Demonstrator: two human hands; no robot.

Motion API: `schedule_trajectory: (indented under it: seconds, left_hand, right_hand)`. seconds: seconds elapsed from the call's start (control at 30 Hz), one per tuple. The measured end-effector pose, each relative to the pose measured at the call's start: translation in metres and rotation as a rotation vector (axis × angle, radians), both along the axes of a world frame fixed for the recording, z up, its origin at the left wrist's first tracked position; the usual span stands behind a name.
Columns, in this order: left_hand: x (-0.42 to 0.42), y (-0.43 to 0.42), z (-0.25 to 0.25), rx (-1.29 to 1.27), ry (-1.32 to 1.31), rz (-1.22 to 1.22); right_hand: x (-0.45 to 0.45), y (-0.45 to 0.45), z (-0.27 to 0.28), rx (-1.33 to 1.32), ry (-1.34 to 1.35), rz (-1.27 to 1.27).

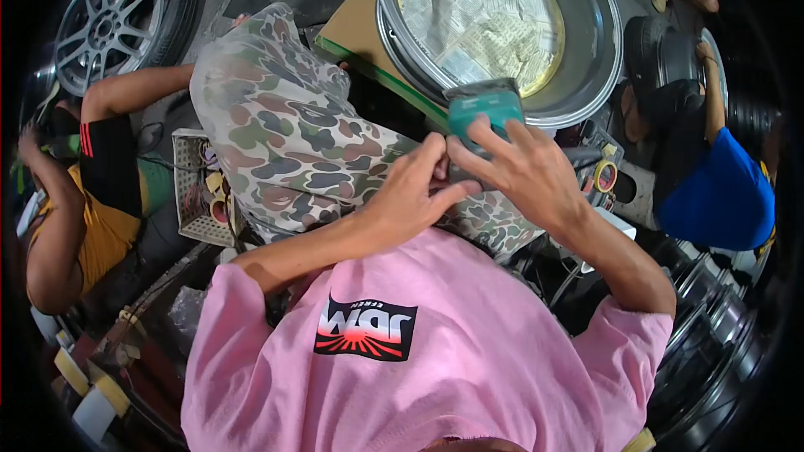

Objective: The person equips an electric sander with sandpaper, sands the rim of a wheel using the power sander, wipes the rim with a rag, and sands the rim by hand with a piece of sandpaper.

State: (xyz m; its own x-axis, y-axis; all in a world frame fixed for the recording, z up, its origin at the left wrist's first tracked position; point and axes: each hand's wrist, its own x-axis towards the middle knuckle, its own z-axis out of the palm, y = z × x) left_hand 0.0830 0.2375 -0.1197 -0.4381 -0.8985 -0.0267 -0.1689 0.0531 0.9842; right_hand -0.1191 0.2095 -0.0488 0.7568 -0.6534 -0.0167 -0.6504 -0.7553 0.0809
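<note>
My right hand (523, 167) lies over a teal palm sander (484, 113), its fingers bent around the body. The sander is tilted, with its dark pad edge facing away from me, close to the near rim of a wheel barrel. Against the sander's near left side, my left hand (414, 180) has its fingers curled and its thumb reaching under my right hand. What lies between that thumb and the fingers is partly hidden. The grey wheel barrel (590, 42) rests on a cardboard box (356, 25), and crumpled newspaper (477, 17) covers its middle, edged with yellow tape.
A spoked wheel (105, 27) leans against a tire at the upper left. Near my left knee stands a plastic crate (193, 176) with tape rolls. One co-worker in yellow (105, 234) sits left, another in blue (720, 192) right. Stacked rims (703, 335) fill the lower right.
</note>
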Motion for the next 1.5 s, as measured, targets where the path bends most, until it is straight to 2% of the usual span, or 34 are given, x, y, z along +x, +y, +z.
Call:
schedule_trajectory:
  seconds: [0.1,0.13,0.27,0.5,0.6,0.73,0.83,0.97,1.0,1.1,1.13,1.23,1.4,1.5]
  left_hand:
    - [-0.012,0.009,-0.006,0.097,0.05,0.0]
    - [-0.011,0.008,-0.007,0.038,0.024,0.024]
    - [0.005,0.007,-0.003,0.071,0.024,0.096]
    - [-0.016,0.028,-0.014,0.099,0.07,0.086]
    - [-0.004,0.029,-0.013,0.081,0.005,0.121]
    - [0.002,0.019,-0.009,0.122,0.07,0.136]
    - [-0.008,0.027,-0.014,0.06,0.052,0.111]
    - [0.0,0.025,-0.012,0.098,-0.007,0.14]
    - [0.003,0.024,-0.014,0.133,0.074,0.176]
    - [0.004,0.025,-0.018,0.2,0.093,0.178]
    - [0.0,0.027,-0.018,0.067,0.041,0.154]
    - [-0.013,0.033,-0.022,0.143,0.107,0.12]
    - [0.005,0.035,-0.034,0.15,0.055,0.177]
    - [0.006,0.03,-0.029,0.108,0.117,0.199]
  right_hand:
    - [-0.01,0.003,0.0,0.033,0.056,0.005]
    - [-0.007,0.0,0.001,0.021,0.053,0.006]
    - [0.009,-0.008,-0.001,0.024,0.053,0.054]
    - [-0.009,0.004,0.005,0.042,0.089,0.08]
    - [0.002,0.004,-0.007,0.043,0.098,0.079]
    - [0.009,-0.006,0.001,0.002,0.021,0.072]
    - [0.0,0.0,0.001,0.031,0.049,0.079]
    - [0.011,-0.006,-0.002,-0.007,0.116,0.125]
    - [0.014,-0.007,-0.001,0.005,0.114,0.128]
    - [0.02,-0.012,0.003,0.009,0.11,0.149]
    - [0.014,-0.009,0.002,0.005,0.109,0.151]
    - [0.004,-0.001,0.003,0.033,0.144,0.149]
    - [0.025,-0.005,-0.003,-0.002,0.203,0.166]
    - [0.027,-0.009,0.003,0.046,0.164,0.164]
